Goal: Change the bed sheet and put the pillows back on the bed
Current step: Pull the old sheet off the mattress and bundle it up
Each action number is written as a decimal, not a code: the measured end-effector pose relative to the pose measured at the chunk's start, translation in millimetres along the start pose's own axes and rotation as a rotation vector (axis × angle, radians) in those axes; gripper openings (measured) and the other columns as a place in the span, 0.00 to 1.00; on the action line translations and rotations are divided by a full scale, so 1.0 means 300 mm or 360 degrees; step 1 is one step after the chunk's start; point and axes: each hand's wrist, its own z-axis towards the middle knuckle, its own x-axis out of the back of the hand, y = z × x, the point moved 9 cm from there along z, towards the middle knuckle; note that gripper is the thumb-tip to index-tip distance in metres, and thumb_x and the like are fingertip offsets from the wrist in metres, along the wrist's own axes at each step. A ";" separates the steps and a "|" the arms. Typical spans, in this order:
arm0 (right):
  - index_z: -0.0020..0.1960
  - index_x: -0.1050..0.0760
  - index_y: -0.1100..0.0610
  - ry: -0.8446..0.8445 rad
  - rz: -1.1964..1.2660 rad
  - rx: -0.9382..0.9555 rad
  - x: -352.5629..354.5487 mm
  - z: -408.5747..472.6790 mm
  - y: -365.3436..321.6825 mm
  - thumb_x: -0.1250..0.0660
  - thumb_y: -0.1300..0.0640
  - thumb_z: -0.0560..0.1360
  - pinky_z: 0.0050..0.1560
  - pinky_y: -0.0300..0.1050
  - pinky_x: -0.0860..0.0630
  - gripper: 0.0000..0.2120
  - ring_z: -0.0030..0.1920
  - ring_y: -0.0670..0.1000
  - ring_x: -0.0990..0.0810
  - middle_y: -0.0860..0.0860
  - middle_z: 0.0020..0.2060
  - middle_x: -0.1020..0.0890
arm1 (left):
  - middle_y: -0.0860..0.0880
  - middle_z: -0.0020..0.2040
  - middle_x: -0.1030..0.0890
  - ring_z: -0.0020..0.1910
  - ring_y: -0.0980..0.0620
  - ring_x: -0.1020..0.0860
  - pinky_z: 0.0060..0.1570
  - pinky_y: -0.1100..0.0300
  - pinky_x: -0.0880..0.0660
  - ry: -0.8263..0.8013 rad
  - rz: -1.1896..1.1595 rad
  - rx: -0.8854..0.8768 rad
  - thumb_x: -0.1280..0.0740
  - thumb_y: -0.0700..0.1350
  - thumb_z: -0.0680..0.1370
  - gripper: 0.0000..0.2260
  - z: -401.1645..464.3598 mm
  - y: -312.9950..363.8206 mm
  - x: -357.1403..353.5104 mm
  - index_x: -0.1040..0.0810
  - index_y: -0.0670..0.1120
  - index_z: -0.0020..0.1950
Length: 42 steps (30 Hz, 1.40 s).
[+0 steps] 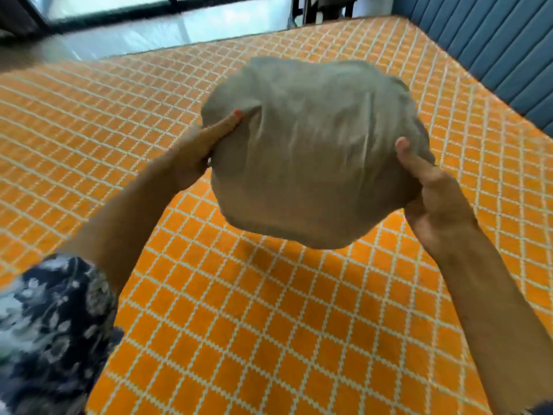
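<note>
A grey pillow [314,151] hangs above the orange-checked bed [239,324], clasped between the left hand [197,154] and right hand [431,193], each grip at one end of its crosswise length.

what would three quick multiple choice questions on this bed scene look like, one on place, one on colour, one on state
1. Where is the grey pillow?
A. lying flat on the bed
B. held up above the bed
C. on the floor

2. What colour is the bed sheet?
A. orange with a white grid
B. plain blue
C. green stripes

3. How is the pillow held?
A. by one hand only
B. by both hands, one at each side
C. by no hand

Answers:
1 B, its shadow falls on the sheet below it.
2 A, orange squares between white lines cover the bed.
3 B, the left hand and right hand grip opposite sides.
</note>
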 end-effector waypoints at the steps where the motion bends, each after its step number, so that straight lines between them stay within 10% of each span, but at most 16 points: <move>1: 0.44 0.15 0.53 0.0017 -0.0076 0.0019 0.005 -0.026 -0.015 0.26 0.47 0.62 0.50 0.37 0.23 0.14 0.51 0.42 0.17 0.47 0.47 0.15 | 0.56 0.59 0.19 0.59 0.59 0.22 0.58 0.62 0.26 0.0083 -0.0093 -0.0013 0.33 0.59 0.72 0.22 -0.055 -0.025 0.005 0.21 0.51 0.62; 9: 0.44 0.17 0.56 0.0242 -0.0781 -0.0455 0.360 -0.336 0.529 0.29 0.48 0.71 0.43 0.37 0.24 0.11 0.49 0.48 0.18 0.48 0.42 0.16 | 0.56 0.63 0.22 0.64 0.57 0.26 0.67 0.53 0.31 0.0666 -0.0259 0.0568 0.27 0.62 0.68 0.29 -0.659 -0.779 -0.072 0.26 0.54 0.65; 13: 0.44 0.18 0.57 0.0327 -0.0978 -0.0858 0.575 -0.537 0.864 0.29 0.36 0.67 0.47 0.45 0.25 0.24 0.47 0.52 0.19 0.54 0.43 0.17 | 0.49 0.59 0.20 0.59 0.49 0.22 0.54 0.56 0.26 0.0812 -0.0163 0.1023 0.26 0.50 0.73 0.22 -0.891 -1.066 -0.168 0.23 0.43 0.64; 17: 0.42 0.19 0.59 0.0407 -0.1001 -0.0866 0.598 -0.485 0.852 0.29 0.49 0.73 0.40 0.43 0.26 0.12 0.45 0.52 0.20 0.54 0.43 0.17 | 0.50 0.60 0.21 0.62 0.50 0.24 0.55 0.58 0.30 0.0874 0.0009 0.0975 0.25 0.62 0.67 0.34 -0.834 -1.010 -0.141 0.25 0.43 0.67; 21: 0.48 0.20 0.62 0.0298 -0.1076 -0.0843 0.574 -0.402 0.811 0.30 0.41 0.71 0.48 0.45 0.24 0.22 0.47 0.54 0.18 0.56 0.47 0.17 | 0.53 0.67 0.27 0.69 0.46 0.31 0.62 0.46 0.34 0.0671 -0.0196 0.1193 0.31 0.63 0.72 0.33 -0.818 -0.968 -0.160 0.33 0.53 0.73; 25: 0.44 0.19 0.58 0.0164 -0.1125 -0.0834 0.514 -0.324 0.798 0.29 0.30 0.63 0.48 0.48 0.21 0.30 0.44 0.54 0.17 0.53 0.43 0.15 | 0.49 0.58 0.22 0.57 0.47 0.24 0.51 0.54 0.30 0.0886 -0.0274 0.1044 0.28 0.57 0.72 0.27 -0.759 -0.930 -0.124 0.26 0.44 0.66; 31: 0.47 0.23 0.65 0.0468 -0.1323 -0.0143 0.490 -0.335 0.655 0.36 0.55 0.79 0.37 0.41 0.37 0.12 0.42 0.54 0.24 0.55 0.39 0.21 | 0.43 0.57 0.20 0.53 0.46 0.23 0.51 0.54 0.27 0.1074 -0.0001 0.0854 0.31 0.57 0.75 0.23 -0.724 -0.945 -0.098 0.23 0.41 0.62; 37: 0.60 0.26 0.61 0.0617 -0.1562 -0.0295 0.540 -0.288 0.714 0.38 0.52 0.79 0.53 0.49 0.30 0.15 0.57 0.61 0.24 0.60 0.55 0.22 | 0.41 0.64 0.24 0.61 0.40 0.25 0.59 0.46 0.28 0.0998 0.0366 0.1010 0.31 0.61 0.74 0.31 -0.693 -0.956 -0.084 0.31 0.41 0.67; 42: 0.63 0.24 0.51 0.0008 -0.1836 0.0098 0.351 -0.018 0.599 0.35 0.51 0.78 0.65 0.47 0.36 0.15 0.64 0.57 0.30 0.57 0.62 0.27 | 0.49 0.77 0.42 0.75 0.45 0.41 0.69 0.39 0.44 0.1052 0.1257 0.0390 0.36 0.63 0.76 0.35 -0.564 -0.742 -0.089 0.48 0.57 0.78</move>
